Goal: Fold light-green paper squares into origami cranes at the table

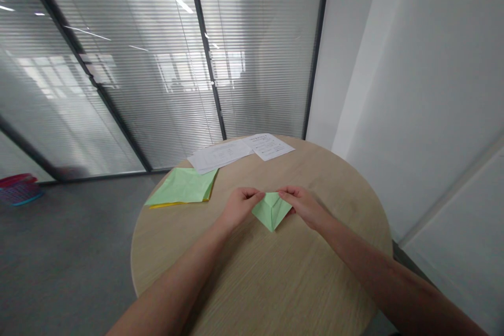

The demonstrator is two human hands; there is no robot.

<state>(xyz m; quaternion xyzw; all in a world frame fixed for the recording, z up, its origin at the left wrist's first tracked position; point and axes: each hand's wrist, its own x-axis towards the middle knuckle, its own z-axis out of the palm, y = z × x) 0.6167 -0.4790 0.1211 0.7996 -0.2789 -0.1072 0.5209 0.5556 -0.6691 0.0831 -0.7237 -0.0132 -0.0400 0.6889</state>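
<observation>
Table (287, 283): round, wood-toned
Folded paper (271, 212): pale green — creased mid-line, pointed lower tip
Left hand (239, 207), right hand (304, 206): pinched on its upper edge

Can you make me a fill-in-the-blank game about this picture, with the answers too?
1. The left hand and right hand both hold a folded paper coloured ____.
2. Under the flat paper at the left peeks an edge coloured ____.
3. The sheets on the far side of the table are coloured ____.
4. The basket stands on the ____.

Answers: green; yellow; white; floor.
</observation>
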